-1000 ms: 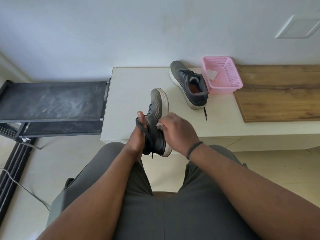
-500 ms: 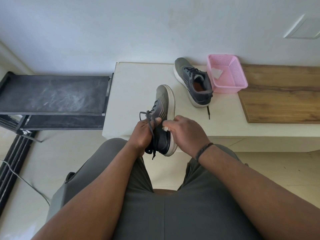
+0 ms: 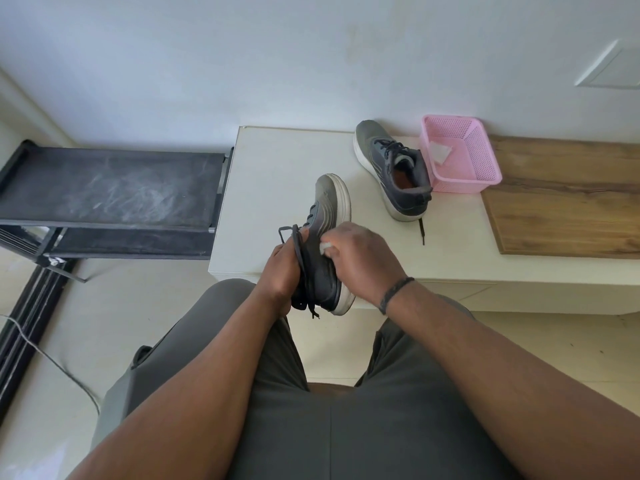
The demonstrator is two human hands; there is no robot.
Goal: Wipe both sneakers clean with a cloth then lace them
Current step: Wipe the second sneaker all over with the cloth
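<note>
Above the table edge (image 3: 277, 273), left hand (image 3: 282, 275) grips sneaker (image 3: 325, 237), right hand (image 3: 360, 261) pinches cloth (image 3: 325, 247).

The person wears grey trousers (image 3: 346, 410) of smooth woven fabric, covering both thighs. Both forearms are bare, with no sleeves visible. A dark braided wristband (image 3: 394, 294) encircles the wrist of the right hand (image 3: 360, 261). The left hand (image 3: 278, 277) carries no band or ring that can be seen. Both hands are bare, without gloves.
</note>
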